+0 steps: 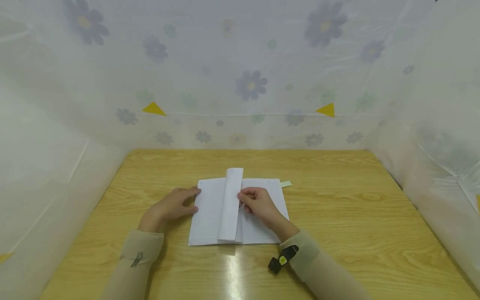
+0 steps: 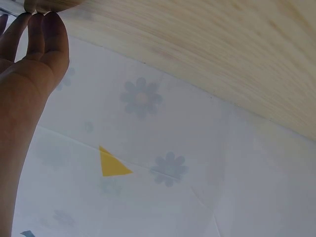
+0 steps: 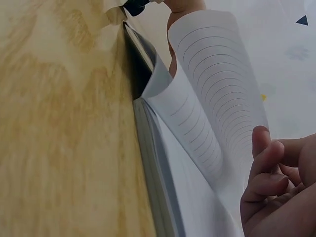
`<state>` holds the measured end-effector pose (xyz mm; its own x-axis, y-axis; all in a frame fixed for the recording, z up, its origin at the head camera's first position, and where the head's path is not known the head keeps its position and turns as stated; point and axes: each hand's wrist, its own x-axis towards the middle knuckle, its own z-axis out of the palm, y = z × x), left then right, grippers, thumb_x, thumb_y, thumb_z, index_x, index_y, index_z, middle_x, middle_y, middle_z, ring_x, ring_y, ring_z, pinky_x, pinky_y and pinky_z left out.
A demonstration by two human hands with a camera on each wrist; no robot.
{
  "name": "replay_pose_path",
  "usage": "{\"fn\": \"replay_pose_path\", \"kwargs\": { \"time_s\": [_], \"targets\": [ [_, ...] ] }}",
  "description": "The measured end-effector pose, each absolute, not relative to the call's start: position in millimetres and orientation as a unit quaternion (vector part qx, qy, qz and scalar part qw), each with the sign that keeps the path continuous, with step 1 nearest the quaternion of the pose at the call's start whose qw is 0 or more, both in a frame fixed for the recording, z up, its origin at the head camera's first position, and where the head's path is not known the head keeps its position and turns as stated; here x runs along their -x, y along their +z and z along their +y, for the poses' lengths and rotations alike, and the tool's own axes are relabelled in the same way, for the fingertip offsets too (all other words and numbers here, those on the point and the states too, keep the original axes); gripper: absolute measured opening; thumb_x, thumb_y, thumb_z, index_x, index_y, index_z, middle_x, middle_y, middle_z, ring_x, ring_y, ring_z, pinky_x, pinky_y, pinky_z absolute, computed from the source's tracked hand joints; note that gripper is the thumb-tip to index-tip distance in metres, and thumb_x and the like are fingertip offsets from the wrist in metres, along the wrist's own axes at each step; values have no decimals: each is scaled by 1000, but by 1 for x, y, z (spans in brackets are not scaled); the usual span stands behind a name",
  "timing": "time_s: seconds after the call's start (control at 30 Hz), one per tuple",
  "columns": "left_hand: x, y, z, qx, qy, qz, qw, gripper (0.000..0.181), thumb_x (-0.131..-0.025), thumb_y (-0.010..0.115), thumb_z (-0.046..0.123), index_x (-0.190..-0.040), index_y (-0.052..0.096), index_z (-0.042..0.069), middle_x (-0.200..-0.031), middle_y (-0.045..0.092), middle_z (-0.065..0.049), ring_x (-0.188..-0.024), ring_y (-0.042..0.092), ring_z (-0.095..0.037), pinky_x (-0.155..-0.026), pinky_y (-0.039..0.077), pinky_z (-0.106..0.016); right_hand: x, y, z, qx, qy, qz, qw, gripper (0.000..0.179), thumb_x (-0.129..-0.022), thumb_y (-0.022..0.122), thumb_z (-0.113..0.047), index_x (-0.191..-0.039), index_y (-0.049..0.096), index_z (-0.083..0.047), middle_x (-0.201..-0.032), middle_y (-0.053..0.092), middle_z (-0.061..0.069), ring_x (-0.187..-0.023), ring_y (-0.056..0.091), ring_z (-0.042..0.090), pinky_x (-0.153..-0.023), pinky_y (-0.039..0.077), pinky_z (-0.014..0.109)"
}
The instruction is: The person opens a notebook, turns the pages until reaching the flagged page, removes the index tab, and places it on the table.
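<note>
An open lined notebook (image 1: 205, 221) lies flat on the wooden table in the head view. One of its pages (image 1: 229, 208) stands raised and curled over near the middle fold. My right hand (image 1: 261, 206) pinches the free edge of that page between thumb and fingers; the right wrist view shows the lined page (image 3: 217, 74) bowed upward from the stack beside the curled fingers. At the notebook's left edge, my left hand (image 1: 173, 205) rests with thumb and forefinger spread, touching the margin. The left wrist view shows only part of that hand (image 2: 37, 64).
A pale strip (image 1: 286, 183) sticks out past the notebook's upper right corner. The wooden table (image 1: 337, 200) spreads around it, bounded by flower-patterned sheeting (image 1: 210, 83) with yellow triangles at the back and sides. A black strap with a small device (image 1: 283, 259) sits on my right wrist.
</note>
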<state>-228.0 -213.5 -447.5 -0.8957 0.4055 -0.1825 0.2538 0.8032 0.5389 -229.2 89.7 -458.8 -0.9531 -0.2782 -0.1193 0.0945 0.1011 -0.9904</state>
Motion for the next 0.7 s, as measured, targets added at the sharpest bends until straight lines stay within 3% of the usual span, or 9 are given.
{"fn": "replay_pose_path", "kwargs": {
  "time_s": [0.33, 0.7],
  "targets": [
    [227, -445, -214, -181, 260, 937, 145, 63, -95, 67, 27, -151, 42, 11, -153, 39, -16, -138, 32, -41, -112, 27, -58, 228, -463, 83, 66, -649, 742, 158, 17, -97, 63, -9, -107, 69, 3, -78, 69, 10, -55, 50, 11, -48, 40, 20],
    [226, -446, -214, -188, 257, 937, 140, 63, -96, 66, 27, -151, 42, 11, -154, 38, -16, -137, 33, -42, -111, 28, -59, 225, -467, 77, 114, -631, 754, 141, 13, -96, 64, -7, -103, 69, 3, -78, 70, 9, -54, 50, 10, -48, 39, 20]
  ]
}}
